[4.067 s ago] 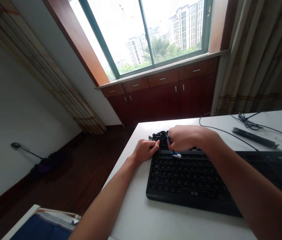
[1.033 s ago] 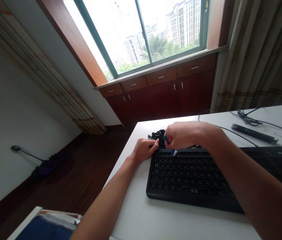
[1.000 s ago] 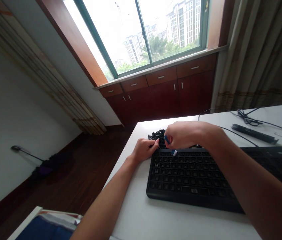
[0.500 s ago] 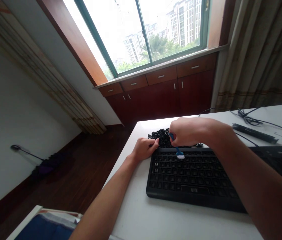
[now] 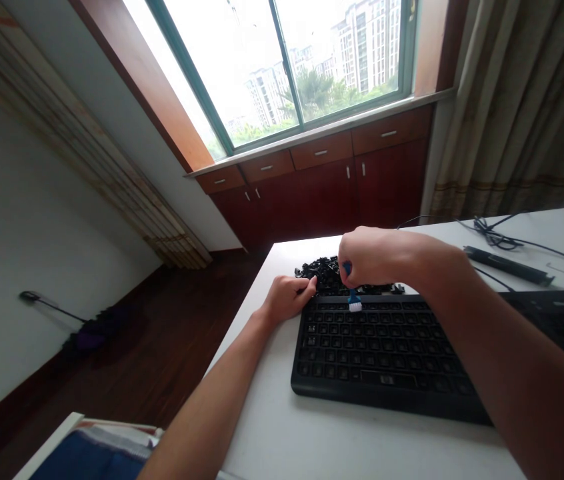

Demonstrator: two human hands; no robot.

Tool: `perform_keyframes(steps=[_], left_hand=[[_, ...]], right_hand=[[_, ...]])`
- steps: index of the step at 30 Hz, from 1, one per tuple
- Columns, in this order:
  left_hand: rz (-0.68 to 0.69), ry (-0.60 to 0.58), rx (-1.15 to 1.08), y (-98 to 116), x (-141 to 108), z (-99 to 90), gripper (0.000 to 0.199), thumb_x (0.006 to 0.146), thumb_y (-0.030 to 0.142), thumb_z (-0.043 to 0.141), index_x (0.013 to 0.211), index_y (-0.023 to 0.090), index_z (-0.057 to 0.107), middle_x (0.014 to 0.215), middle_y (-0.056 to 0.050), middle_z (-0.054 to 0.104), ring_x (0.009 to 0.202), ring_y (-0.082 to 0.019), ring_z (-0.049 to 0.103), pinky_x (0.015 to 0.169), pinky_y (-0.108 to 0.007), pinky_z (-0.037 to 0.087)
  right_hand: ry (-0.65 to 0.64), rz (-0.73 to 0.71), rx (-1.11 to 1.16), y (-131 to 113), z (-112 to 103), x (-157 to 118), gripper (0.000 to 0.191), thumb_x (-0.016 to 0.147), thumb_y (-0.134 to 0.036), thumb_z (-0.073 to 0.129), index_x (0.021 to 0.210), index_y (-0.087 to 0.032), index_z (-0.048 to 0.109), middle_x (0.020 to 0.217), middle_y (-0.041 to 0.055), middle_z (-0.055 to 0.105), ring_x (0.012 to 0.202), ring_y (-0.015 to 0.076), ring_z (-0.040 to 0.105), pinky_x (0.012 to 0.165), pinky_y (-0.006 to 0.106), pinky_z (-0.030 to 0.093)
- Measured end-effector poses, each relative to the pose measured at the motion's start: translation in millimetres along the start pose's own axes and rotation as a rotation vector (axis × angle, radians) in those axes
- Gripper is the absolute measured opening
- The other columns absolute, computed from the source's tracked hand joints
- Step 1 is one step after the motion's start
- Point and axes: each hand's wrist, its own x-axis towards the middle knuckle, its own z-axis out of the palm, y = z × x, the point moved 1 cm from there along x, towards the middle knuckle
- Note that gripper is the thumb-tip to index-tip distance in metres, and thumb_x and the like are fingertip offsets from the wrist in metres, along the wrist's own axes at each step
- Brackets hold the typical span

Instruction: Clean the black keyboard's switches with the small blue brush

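Observation:
A black keyboard with its keycaps off lies on the white table. My right hand grips a small blue brush, whose white bristles point down at the keyboard's top rows near the left end. My left hand is closed at the keyboard's upper left corner, thumb and fingers together; whether it pinches anything but the edge is hidden. Behind the keyboard lies a pile of loose black keycaps, partly covered by my right hand.
A long black strip, a thin bent metal wire and a coiled black cable lie at the table's back right. A folded umbrella is on the floor at left. Dark blue cloth shows at lower left.
My right hand has moved the brush slightly left and up, and the brush now stands more upright. My left hand stays at the keyboard's corner.

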Motion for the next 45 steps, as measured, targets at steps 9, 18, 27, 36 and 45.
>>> perform_keyframes(steps=[9,18,27,36,45], left_hand=[[0.005,0.006,-0.012,0,0,0.2,0.052,0.095,0.038,0.045,0.049,0.015,0.036,0.048,0.005,0.026,0.046,-0.006,0.024,0.050,-0.023,0.022],[0.014,0.005,-0.018,1,0,-1.1,0.053,0.096,0.038,0.045,0.048,0.015,0.035,0.048,0.006,0.026,0.046,-0.006,0.025,0.050,-0.023,0.023],[0.023,0.019,-0.014,2,0,-1.1,0.054,0.096,0.039,0.044,0.047,0.015,0.038,0.046,0.005,0.030,0.045,-0.006,0.025,0.049,-0.023,0.022],[0.014,0.011,-0.011,1,0,-0.7,0.054,0.096,0.039,0.044,0.048,0.015,0.036,0.047,0.006,0.028,0.046,-0.006,0.024,0.050,-0.023,0.022],[0.015,0.014,-0.012,3,0,-0.5,0.054,0.095,0.038,0.045,0.048,0.015,0.037,0.046,0.005,0.028,0.046,-0.006,0.024,0.049,-0.023,0.022]], right_hand=[[-0.070,0.110,0.098,6,-2,-1,0.020,0.062,-0.021,0.073,0.081,-0.017,0.077,0.077,0.0077,0.073,0.060,0.0202,0.064,0.049,0.029,0.044],[-0.168,0.202,0.111,9,0,-3,0.010,0.068,-0.022,0.074,0.060,-0.017,0.073,0.071,0.0096,0.073,0.063,0.0221,0.066,0.056,0.032,0.049],[-0.128,0.082,0.068,0,-1,-5,0.008,0.066,-0.025,0.069,0.069,-0.019,0.075,0.072,0.0061,0.072,0.061,0.0218,0.064,0.052,0.031,0.045],[-0.094,0.131,0.063,5,-7,-10,0.007,0.064,-0.021,0.066,0.066,-0.019,0.073,0.070,0.0067,0.071,0.058,0.0221,0.064,0.050,0.032,0.043],[-0.142,0.096,0.116,6,1,-3,0.010,0.069,-0.028,0.068,0.067,-0.020,0.074,0.072,0.0051,0.072,0.063,0.0211,0.064,0.052,0.030,0.043]])
